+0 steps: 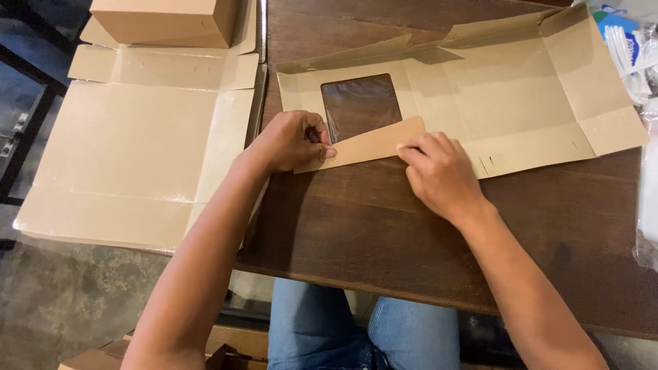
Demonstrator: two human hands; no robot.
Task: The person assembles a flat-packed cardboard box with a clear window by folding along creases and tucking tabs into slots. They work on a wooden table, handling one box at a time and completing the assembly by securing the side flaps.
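Note:
A flat kraft cardboard box blank (510,96) with a clear window (361,106) lies on a dark wooden table (384,226). My left hand (291,140) pinches the near side flap (370,145) at its left end, thumb on top. My right hand (439,175) presses fingertips on the same flap at its right end, folding it up over the window panel. The far flaps of the blank stand partly raised.
A stack of unfolded box blanks (137,144) lies to the left on another surface, with a folded closed box (164,20) on top at the back. Plastic-wrapped white items (634,48) sit at the table's right edge. My jeans-clad knees show below.

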